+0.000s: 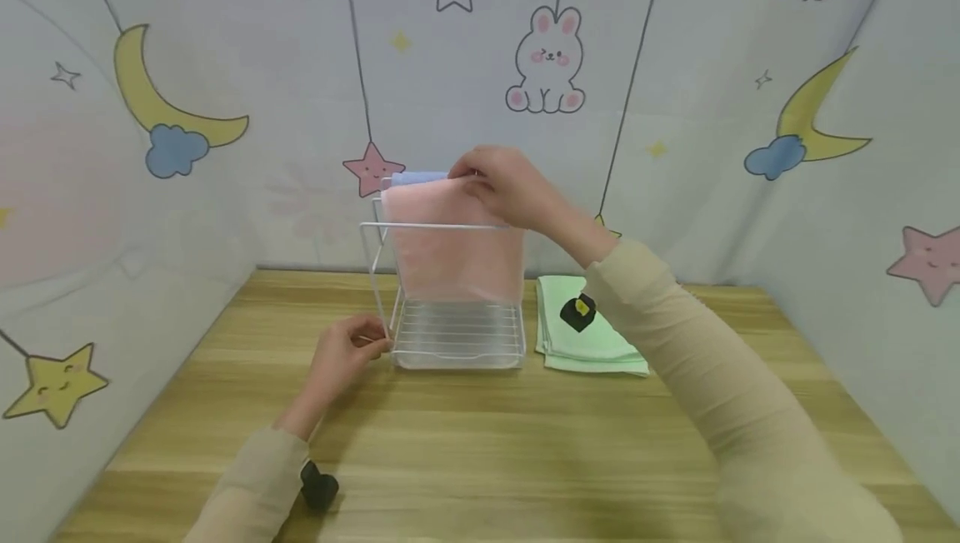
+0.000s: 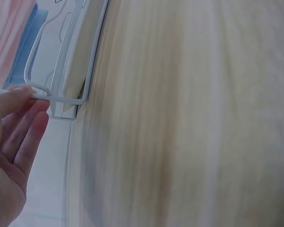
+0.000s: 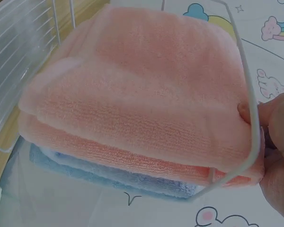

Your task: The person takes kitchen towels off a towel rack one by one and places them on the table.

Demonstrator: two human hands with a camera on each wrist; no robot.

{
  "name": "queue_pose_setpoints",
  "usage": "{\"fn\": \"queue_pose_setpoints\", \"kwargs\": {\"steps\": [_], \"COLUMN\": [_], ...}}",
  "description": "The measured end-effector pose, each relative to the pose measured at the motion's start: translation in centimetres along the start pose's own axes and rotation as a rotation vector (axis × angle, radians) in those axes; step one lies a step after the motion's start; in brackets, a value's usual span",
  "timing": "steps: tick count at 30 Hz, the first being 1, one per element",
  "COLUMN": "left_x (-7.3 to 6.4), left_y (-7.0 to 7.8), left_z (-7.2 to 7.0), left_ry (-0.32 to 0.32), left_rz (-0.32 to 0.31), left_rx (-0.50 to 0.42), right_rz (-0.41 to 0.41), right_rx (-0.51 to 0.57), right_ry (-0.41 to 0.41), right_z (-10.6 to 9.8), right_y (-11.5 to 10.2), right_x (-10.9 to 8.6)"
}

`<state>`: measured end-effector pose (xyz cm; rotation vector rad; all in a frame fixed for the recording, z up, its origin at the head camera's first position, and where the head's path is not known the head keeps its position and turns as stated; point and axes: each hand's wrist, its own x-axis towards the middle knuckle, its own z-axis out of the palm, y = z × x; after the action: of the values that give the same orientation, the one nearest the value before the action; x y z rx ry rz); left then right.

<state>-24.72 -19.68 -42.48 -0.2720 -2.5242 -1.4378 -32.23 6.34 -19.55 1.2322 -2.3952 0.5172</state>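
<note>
A pink towel [image 1: 457, 251] hangs folded over a bar of the white wire rack [image 1: 372, 276], in front of a blue towel [image 1: 416, 178]. My right hand [image 1: 513, 189] pinches the pink towel's upper right edge; in the right wrist view the thumb presses on the pink cloth [image 3: 156, 94] beside a white wire, with the blue towel [image 3: 118, 172] behind it. Low at the rack's left side, my left hand [image 1: 348, 356] holds its wire frame. The left wrist view has thumb and fingers pinching that white wire [image 2: 61, 99].
A folded light green towel [image 1: 592, 351] lies on the wooden table [image 1: 480, 451] right of the rack, partly behind my right sleeve. The rack's base holds a clear tray [image 1: 457, 360] under a wire grid. A patterned cloth wall [image 1: 300, 110] stands close behind.
</note>
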Motion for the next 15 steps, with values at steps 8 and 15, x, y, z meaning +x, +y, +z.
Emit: {"fn": "queue_pose_setpoints", "kwargs": {"steps": [8, 15], "left_x": [0.2, 0.1], "left_y": [0.0, 0.0], "left_z": [-0.1, 0.1], "left_ry": [0.0, 0.008], "left_rz": [0.017, 0.028], "left_rx": [0.008, -0.003], "right_rz": [0.135, 0.208], "right_rx": [0.056, -0.045], "right_ry": [0.035, 0.105], "right_z": [-4.9, -10.2], "right_y": [-0.1, -0.5], "right_x": [1.9, 3.5]}}
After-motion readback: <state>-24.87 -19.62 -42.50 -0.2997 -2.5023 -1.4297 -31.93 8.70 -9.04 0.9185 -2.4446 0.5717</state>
